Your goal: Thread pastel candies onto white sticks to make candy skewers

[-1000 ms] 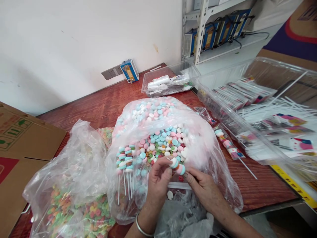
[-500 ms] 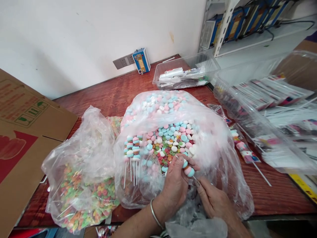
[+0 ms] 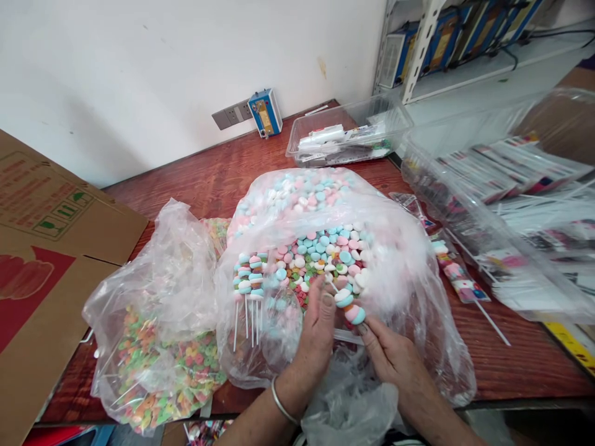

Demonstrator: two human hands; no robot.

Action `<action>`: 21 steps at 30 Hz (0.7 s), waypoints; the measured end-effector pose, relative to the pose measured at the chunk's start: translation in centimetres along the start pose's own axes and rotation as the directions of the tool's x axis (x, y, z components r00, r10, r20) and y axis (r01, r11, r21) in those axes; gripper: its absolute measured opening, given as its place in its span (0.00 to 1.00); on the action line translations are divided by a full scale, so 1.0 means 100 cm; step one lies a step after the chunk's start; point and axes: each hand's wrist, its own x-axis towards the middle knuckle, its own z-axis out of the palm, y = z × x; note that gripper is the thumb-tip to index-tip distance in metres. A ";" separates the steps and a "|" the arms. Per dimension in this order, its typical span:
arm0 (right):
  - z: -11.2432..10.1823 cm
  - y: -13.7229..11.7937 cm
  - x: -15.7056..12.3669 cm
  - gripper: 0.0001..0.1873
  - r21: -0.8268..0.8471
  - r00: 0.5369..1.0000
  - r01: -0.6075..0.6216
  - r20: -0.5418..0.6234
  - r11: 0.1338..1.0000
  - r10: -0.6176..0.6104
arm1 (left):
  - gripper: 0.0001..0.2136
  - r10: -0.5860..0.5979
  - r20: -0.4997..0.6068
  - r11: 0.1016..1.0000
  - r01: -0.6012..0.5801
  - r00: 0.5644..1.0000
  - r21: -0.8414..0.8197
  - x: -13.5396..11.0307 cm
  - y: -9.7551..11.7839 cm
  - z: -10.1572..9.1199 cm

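My right hand [image 3: 395, 356] pinches the lower part of a candy skewer [image 3: 344, 298], close below its lowest candy. Blue, white, pink and orange pieces are threaded on it, and the bare stick tip points up and left. My left hand [image 3: 316, 334] is beside that tip, thumb and fingers drawn together; what they hold, if anything, I cannot make out. Both hands are over the open mouth of a large clear bag [image 3: 400, 272] of pastel button candies [image 3: 320, 244] with small ring candies [image 3: 304, 286] among them. Finished-looking candy skewers [image 3: 250, 279] lie together on the bag's left side.
Left of the large bag lies another clear bag [image 3: 158, 359] of ring candies, next to a cardboard box [image 3: 93, 217]. Clear plastic bins [image 3: 465, 248] with wrapped sticks stand at right. A wrapped candy stick [image 3: 460, 279] lies before them. A blue device [image 3: 264, 113] is by the wall.
My left hand has come off the candies on the skewer and shifted left toward the stick's tip. The right hand has moved slightly up and left, still gripping the skewer.
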 end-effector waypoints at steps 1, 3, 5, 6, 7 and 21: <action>-0.002 0.001 0.000 0.21 -0.010 1.000 -0.012 -0.013 1.000 0.012 | 0.19 0.107 -0.035 0.971 -0.097 0.994 0.218 0.005 0.003 -0.012; -0.006 0.004 0.000 0.21 -0.030 0.998 -0.048 -0.031 0.998 0.047 | 0.13 0.347 0.001 0.683 -0.253 0.938 0.685 0.016 0.010 -0.037; -0.007 0.008 -0.001 0.20 -0.044 0.997 -0.075 -0.030 0.996 0.074 | 0.09 0.422 0.126 0.302 -0.271 0.898 0.914 0.025 0.016 -0.058; -0.008 0.010 -0.001 0.20 -0.050 0.996 -0.082 -0.028 0.995 0.080 | 0.09 0.417 0.182 0.146 -0.263 0.891 0.954 0.027 0.018 -0.066; -0.008 0.011 -0.002 0.20 -0.054 0.996 -0.082 -0.025 0.995 0.081 | 0.09 0.404 0.219 0.025 -0.250 0.888 0.968 0.029 0.019 -0.072; -0.001 0.011 -0.003 0.21 -0.082 0.999 -0.032 0.033 0.996 0.035 | 0.07 0.430 0.347 -0.064 -0.355 0.833 0.933 0.038 0.012 -0.053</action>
